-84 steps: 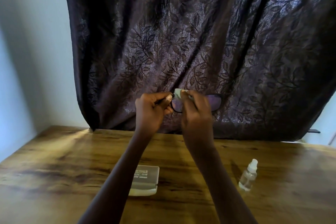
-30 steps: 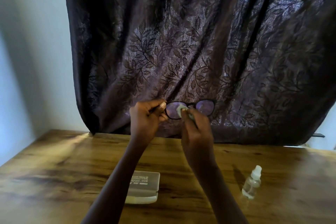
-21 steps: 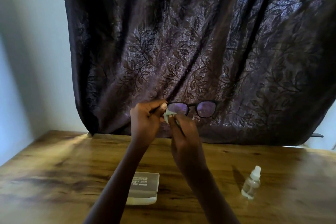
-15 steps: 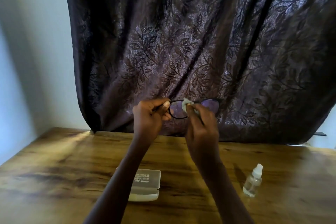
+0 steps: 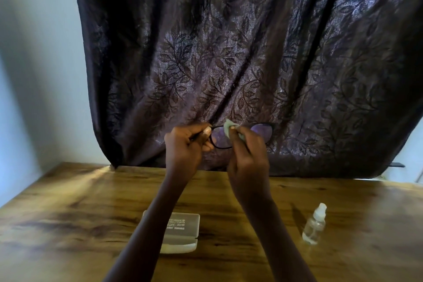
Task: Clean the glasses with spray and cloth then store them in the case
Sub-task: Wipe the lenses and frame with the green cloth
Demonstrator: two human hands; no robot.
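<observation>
I hold black-framed glasses (image 5: 220,138) with purple-tinted lenses up in the air in front of the curtain. My left hand (image 5: 186,147) grips their left temple near the hinge. My right hand (image 5: 248,152) pinches a small pale green cloth (image 5: 229,126) against the inner top of the left lens, by the bridge. The right lens (image 5: 263,129) shows past my fingers. A pale closed glasses case (image 5: 183,230) lies on the wooden table below my left forearm. A small clear spray bottle (image 5: 314,224) with a white cap stands to the right.
A dark leaf-patterned curtain (image 5: 251,64) hangs behind the wooden table (image 5: 68,213) and covers most of the back. A pale wall (image 5: 39,75) runs along the left side. Light comes in at the curtain's right edge.
My right hand has rubbed the cloth back and forth over the left lens, down to the left, then back up near the bridge. My left hand keeps its hold.
</observation>
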